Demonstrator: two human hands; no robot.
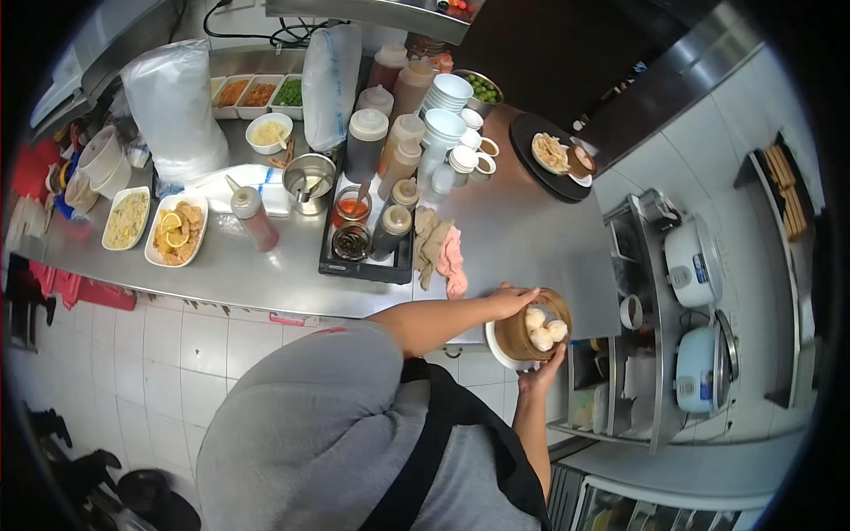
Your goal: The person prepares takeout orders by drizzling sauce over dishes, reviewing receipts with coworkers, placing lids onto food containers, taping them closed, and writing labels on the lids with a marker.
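Observation:
A round bamboo steamer (506,334) is held at the front edge of the steel counter, tilted so its inside shows. Three pale dumplings (541,337) sit in it. Beneath the steamer, the rim of a white plate (493,350) sticks out. My left hand (510,302) is closed on the steamer's far left side, fingers along the rim. From the near right, my right hand (541,373) grips the steamer and seems to touch the plate; its fingers are partly hidden underneath. A pink cloth (452,263) and a brown cloth (431,243) lie left of my left hand.
A black tray (366,270) holds sauce bottles and jars. White cups (444,124) are stacked behind. A plate of fries (552,153) rests on a round black tray (567,190). Left are dishes of food (175,232) and a squeeze bottle (254,218). Rice cookers (693,261) stand on right shelves.

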